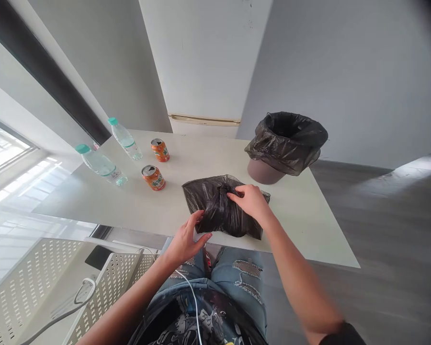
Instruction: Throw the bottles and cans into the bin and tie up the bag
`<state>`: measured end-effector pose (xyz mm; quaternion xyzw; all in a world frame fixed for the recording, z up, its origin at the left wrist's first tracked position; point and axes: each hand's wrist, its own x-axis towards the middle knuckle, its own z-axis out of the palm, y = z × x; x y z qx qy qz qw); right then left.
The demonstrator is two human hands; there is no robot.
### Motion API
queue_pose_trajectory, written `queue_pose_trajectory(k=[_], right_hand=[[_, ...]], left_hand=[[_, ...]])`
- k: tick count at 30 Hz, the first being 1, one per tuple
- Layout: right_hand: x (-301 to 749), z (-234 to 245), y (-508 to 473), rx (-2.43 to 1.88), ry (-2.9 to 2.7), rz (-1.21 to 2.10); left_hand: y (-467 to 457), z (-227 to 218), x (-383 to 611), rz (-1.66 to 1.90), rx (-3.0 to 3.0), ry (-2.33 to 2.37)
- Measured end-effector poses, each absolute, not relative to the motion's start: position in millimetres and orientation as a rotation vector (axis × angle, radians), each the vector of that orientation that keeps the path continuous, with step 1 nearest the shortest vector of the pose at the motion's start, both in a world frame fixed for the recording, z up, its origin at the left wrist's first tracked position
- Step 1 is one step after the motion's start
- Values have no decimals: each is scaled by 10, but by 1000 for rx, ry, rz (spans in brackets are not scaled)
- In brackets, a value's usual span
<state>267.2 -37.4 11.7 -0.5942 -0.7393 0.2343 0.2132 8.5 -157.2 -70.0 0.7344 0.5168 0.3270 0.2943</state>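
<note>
A black garbage bag [233, 218], gathered and twisted at a knot near its top middle, lies on the white table [294, 220] close to the front edge. My right hand [250, 201] reaches over it from the right, thumb and index finger pinching the plastic beside the knot. At the bag's lower left, my left hand [187, 239] has its thumb and fingers apart. Its fingertips touch the bag's edge and are partly hidden by the plastic.
A bin [264, 172] lined with another black bag stands at the table's back right. Two orange cans [153, 178] and two clear bottles [102, 164] with green caps stand on the left. A perforated white basket [25, 287] and a white cable [194, 297] are below the table edge.
</note>
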Motion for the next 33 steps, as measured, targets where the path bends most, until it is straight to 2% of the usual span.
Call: queue_pose_trajectory(k=[7, 9, 13, 16, 19, 24, 28, 33], right_hand=[[2589, -159, 81, -1754, -2017, 714], [2615, -144, -6, -1750, -1991, 638], [2686, -106, -504, -1438, -1986, 231], [2715, -245, -875, -1233, -2303, 211], [2761, -520, -1013, -1418, -2500, 272], [2871, -794, -978, -1615, -2503, 280], [2879, -643, -997, -1572, -2517, 246], [2804, -275, -915, -1480, -2353, 47]], left_hand=[[-1433, -458, 250, 1020, 2188, 1653], [-1330, -375, 378, 1034, 2288, 1691], [-1059, -407, 687, 785, 2536, 1494], [-886, -589, 816, 493, 2642, 1388], [-782, -776, 790, 319, 2663, 1370], [-726, -897, 650, 310, 2693, 1337], [-749, -750, 620, 292, 2686, 1301], [-726, -498, 609, 541, 2658, 1327]])
